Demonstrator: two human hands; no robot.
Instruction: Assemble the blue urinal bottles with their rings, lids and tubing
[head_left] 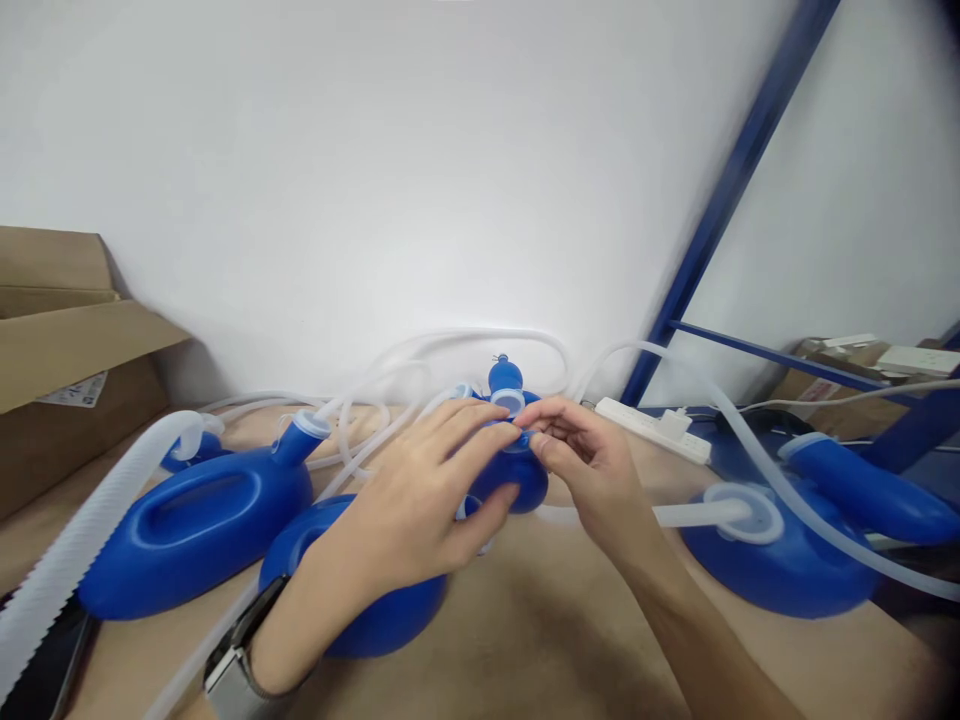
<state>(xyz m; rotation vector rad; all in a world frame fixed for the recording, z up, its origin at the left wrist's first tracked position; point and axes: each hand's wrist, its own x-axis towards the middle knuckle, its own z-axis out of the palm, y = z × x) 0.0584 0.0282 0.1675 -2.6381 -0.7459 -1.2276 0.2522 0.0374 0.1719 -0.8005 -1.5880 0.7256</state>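
Left of the power strip (637, 421), the left hand (416, 490) had its grip around a small blue bottle (527, 487), while the right hand (596, 465) touched its neck; whether this second grip was closed, I could not tell. The bottle could slip if the left thumb loosened. I counted three large blue bottles (202, 540), two left of the power strip and one right, and one corrugated hose (97, 530).

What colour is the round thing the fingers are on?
The round thing is blue, seen best in the head view.
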